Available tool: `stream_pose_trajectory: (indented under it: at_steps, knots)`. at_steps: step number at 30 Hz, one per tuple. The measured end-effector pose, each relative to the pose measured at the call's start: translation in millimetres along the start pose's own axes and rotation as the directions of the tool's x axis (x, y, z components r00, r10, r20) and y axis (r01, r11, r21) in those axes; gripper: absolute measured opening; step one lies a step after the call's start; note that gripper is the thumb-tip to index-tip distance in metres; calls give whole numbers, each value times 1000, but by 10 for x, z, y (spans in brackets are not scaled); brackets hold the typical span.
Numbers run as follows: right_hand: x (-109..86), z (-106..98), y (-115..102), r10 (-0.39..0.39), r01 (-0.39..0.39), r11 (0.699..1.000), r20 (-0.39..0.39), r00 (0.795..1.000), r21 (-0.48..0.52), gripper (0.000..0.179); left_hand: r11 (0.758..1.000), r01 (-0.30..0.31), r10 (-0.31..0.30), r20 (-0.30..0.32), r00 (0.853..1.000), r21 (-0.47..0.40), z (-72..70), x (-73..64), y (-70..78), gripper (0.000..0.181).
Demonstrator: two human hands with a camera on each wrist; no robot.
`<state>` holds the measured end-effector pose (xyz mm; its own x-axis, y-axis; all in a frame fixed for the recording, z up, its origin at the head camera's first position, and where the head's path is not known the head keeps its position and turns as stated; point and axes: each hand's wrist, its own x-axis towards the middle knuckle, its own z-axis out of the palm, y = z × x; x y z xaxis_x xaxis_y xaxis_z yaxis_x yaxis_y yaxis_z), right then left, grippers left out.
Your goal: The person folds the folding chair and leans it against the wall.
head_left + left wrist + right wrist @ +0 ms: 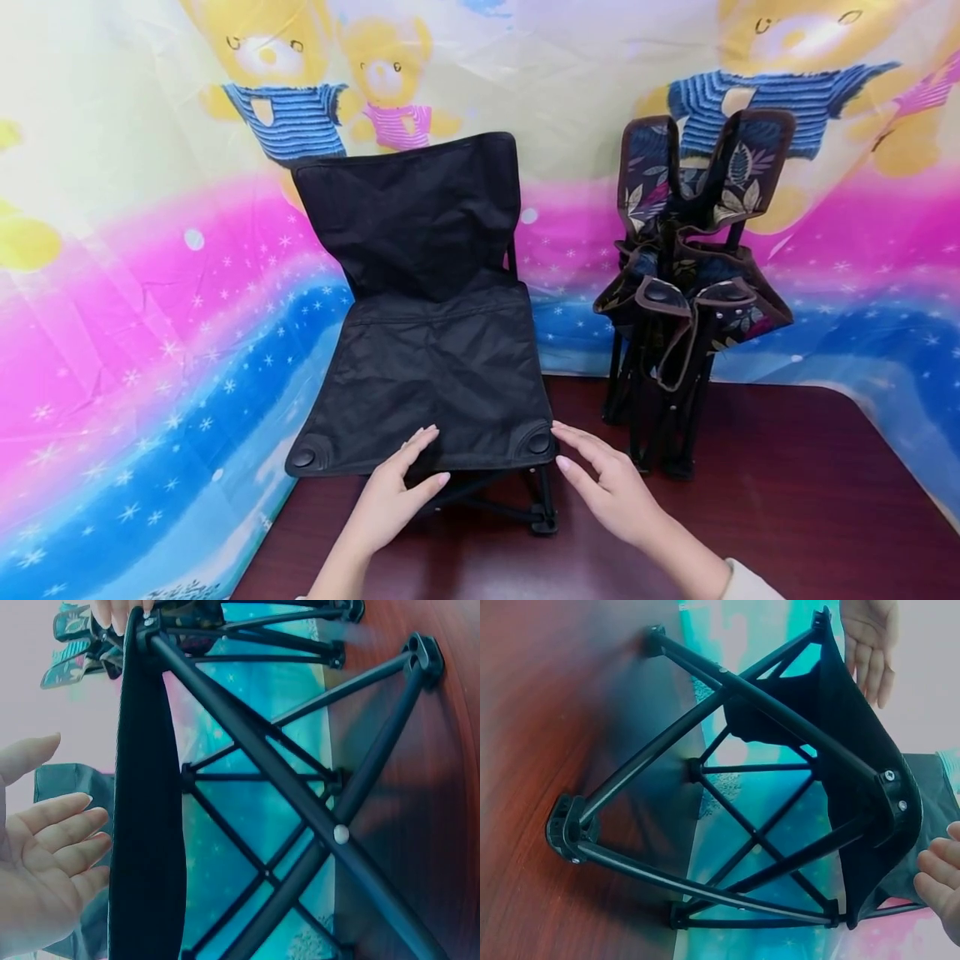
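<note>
- the black chair (442, 367) stands unfolded on the brown table (817, 500), with its seat cloth facing up and its back near the bear cloth (157, 333).
- the left hand (397, 492) is by the front edge of the seat. its thumb is spread away from its fingers, and it pinches nothing. i can't tell if it touches the cloth.
- the right hand (611, 483) is at the front corner by the round patch (538, 437). its thumb and fingers are apart, with nothing pinched. i can't tell if the tips touch.
- to do this well, i think both hands should work gently and evenly, so the chair won't tip.
- fingers should stay clear of the crossed legs (255, 754), which could nip them.
- the folded flowery chair (723, 293) stands nearby, so leave the right elbow room.
</note>
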<state>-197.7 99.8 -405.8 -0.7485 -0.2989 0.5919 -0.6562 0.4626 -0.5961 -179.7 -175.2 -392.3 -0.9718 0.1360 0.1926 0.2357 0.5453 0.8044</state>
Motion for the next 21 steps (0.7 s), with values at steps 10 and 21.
stream_pose_trajectory:
  at_steps: [10, 21]
  knots:
    - [16, 24, -1, -30, 30, 999, 9, 1000, -25, 33, 994, 98, -97, -33, 995, 42, -147, -67, -73, 56]
    - [40, 68, 29, -90, 91, 993, 19, 996, -72, 32, 978, 170, -162, -71, 984, 125, -348, -161, -139, 58]
